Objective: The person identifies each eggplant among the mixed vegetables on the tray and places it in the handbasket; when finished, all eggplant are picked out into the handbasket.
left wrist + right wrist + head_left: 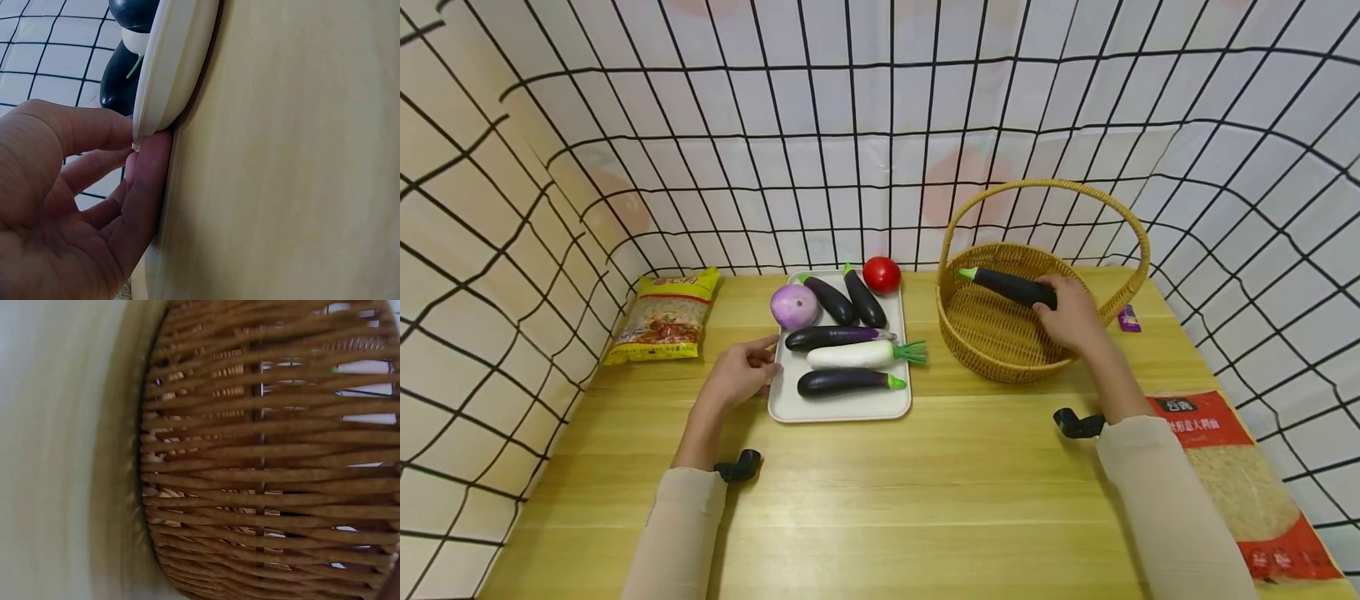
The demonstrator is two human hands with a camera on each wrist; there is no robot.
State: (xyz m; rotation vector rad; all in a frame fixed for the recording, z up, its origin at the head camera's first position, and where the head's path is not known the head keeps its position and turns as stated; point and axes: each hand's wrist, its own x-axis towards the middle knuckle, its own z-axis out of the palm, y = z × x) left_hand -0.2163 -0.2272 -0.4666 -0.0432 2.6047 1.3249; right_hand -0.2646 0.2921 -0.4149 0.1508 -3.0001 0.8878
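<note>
My right hand (1070, 315) grips a dark eggplant (1009, 287) by one end, over the mouth of a wicker basket (976, 357) with a tall hoop handle. The right wrist view is filled by the basket's woven side, and the hand is hidden there. On the left, my left hand (739, 372) pinches the rim of a white tray (842, 410), thumb above and fingers below in the left wrist view. The tray bears several eggplants (842, 382), a white radish (850, 356) with green leaves, a purple round vegetable (794, 307) and, at its far right corner, a tomato (882, 275).
A yellow food packet (666, 317) lies at the back left. At the right edge lies a red bag of pasta (1240, 483), beside the right forearm. Behind the basket is a small purple packet (1128, 318). Black wire grid (891, 167) walls surround the wooden table (925, 500).
</note>
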